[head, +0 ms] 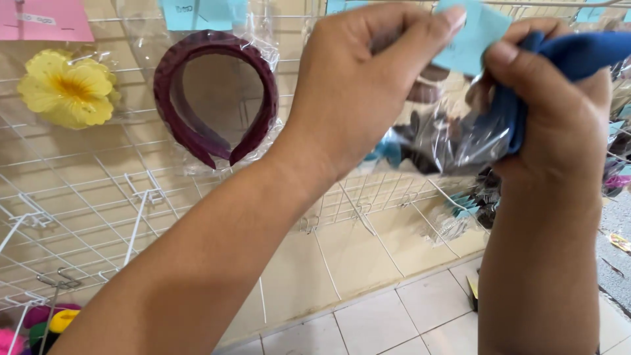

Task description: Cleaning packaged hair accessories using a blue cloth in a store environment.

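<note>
White wire display grid [98,197] behind. Left hand [355,85] pinches light-blue paper header card [473,39]; right hand [559,112] grips blue fabric headband [585,52] in clear plastic bag [453,141]. Not yet hung; maroon padded headband [213,98] already up.

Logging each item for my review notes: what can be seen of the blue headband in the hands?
The blue headband looks like soft padded fabric, part-way inside a clear plastic sleeve with a light-blue paper tag on top. The right hand grips its curved band; the left hand pinches the tag. It is held up before the white wire rack.
</note>
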